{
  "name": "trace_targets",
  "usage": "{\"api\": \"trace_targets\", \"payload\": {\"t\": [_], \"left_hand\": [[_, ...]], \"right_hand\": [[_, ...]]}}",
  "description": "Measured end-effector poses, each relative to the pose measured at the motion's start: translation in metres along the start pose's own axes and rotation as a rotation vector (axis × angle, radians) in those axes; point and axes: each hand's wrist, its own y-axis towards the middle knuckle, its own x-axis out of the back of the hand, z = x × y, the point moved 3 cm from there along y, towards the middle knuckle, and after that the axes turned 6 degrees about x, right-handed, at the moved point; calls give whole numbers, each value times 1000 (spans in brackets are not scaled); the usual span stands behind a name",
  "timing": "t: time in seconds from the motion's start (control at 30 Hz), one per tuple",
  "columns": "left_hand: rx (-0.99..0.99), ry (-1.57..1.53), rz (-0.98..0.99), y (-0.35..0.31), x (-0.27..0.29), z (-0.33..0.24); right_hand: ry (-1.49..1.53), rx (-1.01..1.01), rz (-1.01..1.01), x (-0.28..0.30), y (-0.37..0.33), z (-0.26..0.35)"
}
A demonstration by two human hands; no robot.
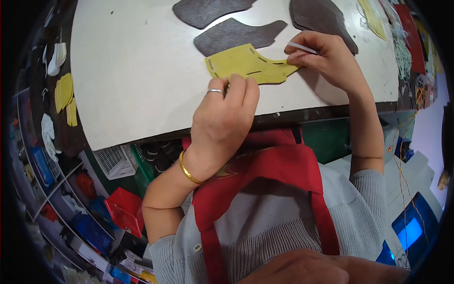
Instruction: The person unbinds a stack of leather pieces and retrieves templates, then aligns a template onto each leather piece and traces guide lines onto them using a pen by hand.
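- The yellow slotted piece (231, 60) lies flat on the tabletop (137, 75), its broad end to the left and its narrow end to the right; a dark layer (272, 84) shows along its lower edge.
- The left hand (226, 106) is at the lower edge of the yellow slotted piece, toward the broad end, with bent fingers touching it. The fingertips are hidden, so I cannot tell whether they pinch or only press.
- The right hand (326, 59) is at the narrow end, which reaches under its fingers. It grasps a slim pale stick (302, 48) between thumb and fingers.
- Just above the yellow slotted piece lies a dark brown piece (236, 38), its narrow end pointing toward the right hand.
- Beyond it, at the far edge of the view, is a second dark piece (210, 12); a larger dark piece (319, 19) lies behind the right hand.
- Farther right are yellow strips (372, 19) and a bundle of pale green cords (402, 59).
- Left of the tabletop are more yellow pieces (63, 92); below stand a white basket (113, 162) and a red bin (125, 210).
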Motion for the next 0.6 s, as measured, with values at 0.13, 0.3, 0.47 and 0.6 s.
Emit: {"api": "trace_targets", "payload": {"t": [0.13,0.3,0.47,0.6], "left_hand": [[-1,128,71,5,0,-10],[-58,105,95,9,1,-14],[-104,50,27,7,-9,-27],[-110,109,-48,5,-16,-37]], "right_hand": [[-223,83,-62,1,-15,5],[-298,193,-133,-2,-22,0],[-420,503,-375,17,-5,19],[-288,493,69,-22,22,58]]}}
